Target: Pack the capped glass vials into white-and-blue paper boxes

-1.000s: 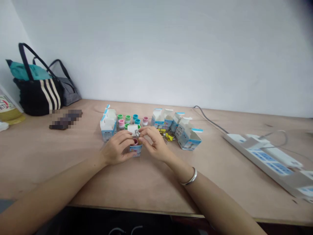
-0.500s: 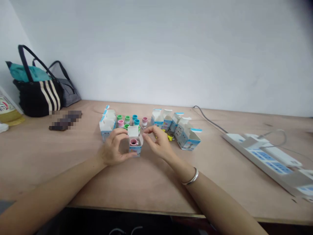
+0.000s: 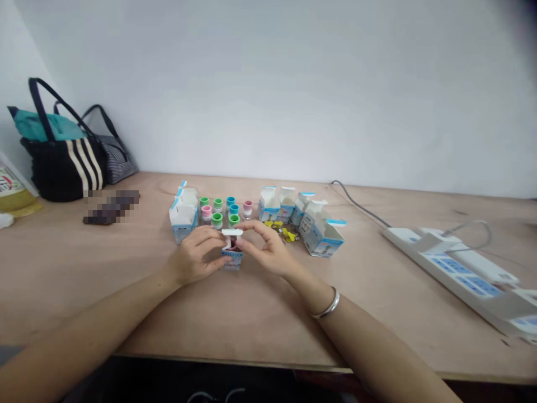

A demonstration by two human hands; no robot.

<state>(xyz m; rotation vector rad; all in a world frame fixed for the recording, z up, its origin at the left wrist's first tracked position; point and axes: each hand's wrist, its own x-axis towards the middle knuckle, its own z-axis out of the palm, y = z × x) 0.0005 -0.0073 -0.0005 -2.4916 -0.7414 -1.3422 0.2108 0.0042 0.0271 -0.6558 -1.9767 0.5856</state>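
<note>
My left hand (image 3: 193, 256) is closed around the left side of a small blue-and-white cardboard box (image 3: 232, 261), thumb at its front. My right hand (image 3: 271, 253) has its thumb and index finger at the box's right side, gripping the top flaps. The rear flap (image 3: 232, 232) is bent forward over the opening. Inside, only a bit of a pink-capped bottle shows. Just behind the box stand several small bottles with green (image 3: 217, 219), blue (image 3: 234, 209) and pink (image 3: 247, 207) caps.
Open boxes stand left (image 3: 183, 217) and right (image 3: 324, 235) of the bottles, with yellow pieces (image 3: 288, 234) by the right group. A power strip (image 3: 444, 274) lies at the right. At the left are a dark phone-like object (image 3: 111, 208), bags (image 3: 62, 162) and a yellow-liquid bottle (image 3: 17, 193).
The box's rear flap, upright before, is now folded forward over the opening. My right hand has moved left onto the flaps. My left hand stays on the box.
</note>
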